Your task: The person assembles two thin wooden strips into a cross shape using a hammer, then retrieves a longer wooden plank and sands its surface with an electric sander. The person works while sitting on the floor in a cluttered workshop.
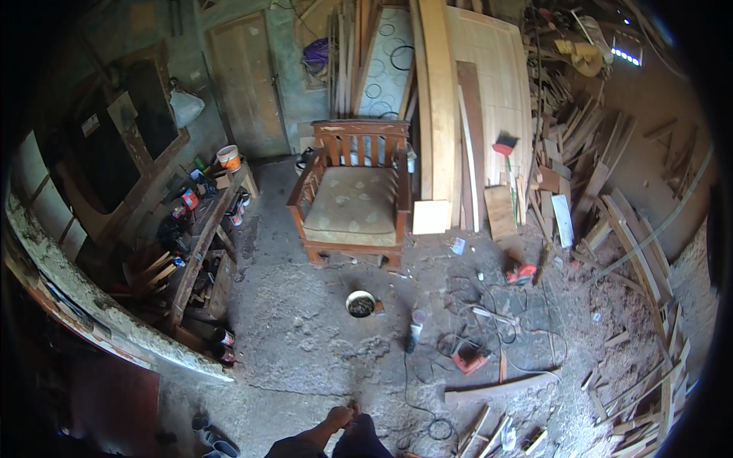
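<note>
My left hand (339, 417) is at the lower middle, its fingers curled in. Whether anything is inside it I cannot make out. My right hand (355, 408) shows only as a small sliver close against the left one, and its fingers are hidden. Dark clothing (363, 438) fills the space just below both hands. Farther ahead on the floor stands a pale round tub (360, 295) with dark contents, apart from my hands. Beyond it is a wooden armchair (317, 179) with a patterned beige seat cushion (353, 202).
A cluttered workbench (200, 256) runs along the left. Red power tools (469, 357), cords (437, 421) and a curved wooden piece (500, 388) lie on the floor at right. Tall boards (441, 99) lean behind the armchair. Scrap wood (637, 244) is piled far right.
</note>
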Tool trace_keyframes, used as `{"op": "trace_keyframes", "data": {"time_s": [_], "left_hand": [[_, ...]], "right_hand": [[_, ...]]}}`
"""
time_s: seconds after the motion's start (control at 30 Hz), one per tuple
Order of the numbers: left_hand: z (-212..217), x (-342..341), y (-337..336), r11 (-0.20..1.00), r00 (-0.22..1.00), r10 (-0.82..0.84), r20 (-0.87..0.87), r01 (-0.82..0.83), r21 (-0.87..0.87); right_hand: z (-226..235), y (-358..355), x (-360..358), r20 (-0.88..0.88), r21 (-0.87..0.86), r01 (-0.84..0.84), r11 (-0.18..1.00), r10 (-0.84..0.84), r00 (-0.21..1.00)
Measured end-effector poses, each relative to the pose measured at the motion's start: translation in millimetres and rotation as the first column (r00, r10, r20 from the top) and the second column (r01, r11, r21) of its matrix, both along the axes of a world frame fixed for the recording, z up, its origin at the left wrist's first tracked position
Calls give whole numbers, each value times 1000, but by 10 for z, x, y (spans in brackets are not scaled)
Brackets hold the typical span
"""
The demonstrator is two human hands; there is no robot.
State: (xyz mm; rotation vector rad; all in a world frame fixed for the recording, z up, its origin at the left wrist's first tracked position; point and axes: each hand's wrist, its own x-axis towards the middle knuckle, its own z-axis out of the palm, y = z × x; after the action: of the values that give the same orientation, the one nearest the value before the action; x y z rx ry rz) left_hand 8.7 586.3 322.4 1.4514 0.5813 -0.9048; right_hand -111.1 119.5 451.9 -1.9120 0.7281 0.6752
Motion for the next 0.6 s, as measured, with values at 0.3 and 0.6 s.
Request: {"op": "trace_keyframes", "data": {"time_s": [0.3,0.6], "left_hand": [[439,427,2464,795,818,573,-57,-537,281],[415,314,3138,655,652,754,76,-755,-18]], "right_hand": [[-96,1083,803,-172,87,81,993,-65,983],[-262,1349,1750,-94,280,-107,954,138,986]]}}
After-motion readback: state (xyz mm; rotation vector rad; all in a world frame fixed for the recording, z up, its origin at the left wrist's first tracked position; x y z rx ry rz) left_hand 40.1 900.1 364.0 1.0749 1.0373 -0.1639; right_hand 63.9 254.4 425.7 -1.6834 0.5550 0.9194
